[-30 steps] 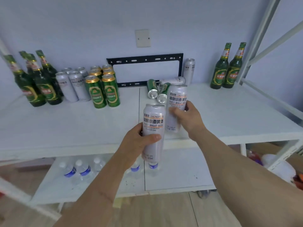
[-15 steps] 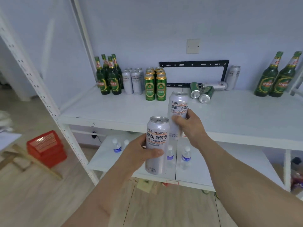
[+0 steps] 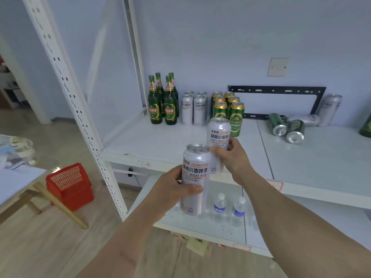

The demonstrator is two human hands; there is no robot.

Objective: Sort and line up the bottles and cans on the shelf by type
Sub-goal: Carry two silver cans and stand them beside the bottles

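Now I've got a silver can [image 3: 195,177] gripped in left fingers [image 3: 192,188], another [image 3: 218,137] in right fingers [image 3: 218,152], both upright, headed for the silver row [image 3: 193,110] on the shelf [image 3: 160,145]

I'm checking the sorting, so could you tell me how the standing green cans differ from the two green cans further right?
The standing green cans are upright in tidy rows beside the silver cans; the two green cans further right lie on their sides, ungrouped, bases facing the camera. Both are green cans.
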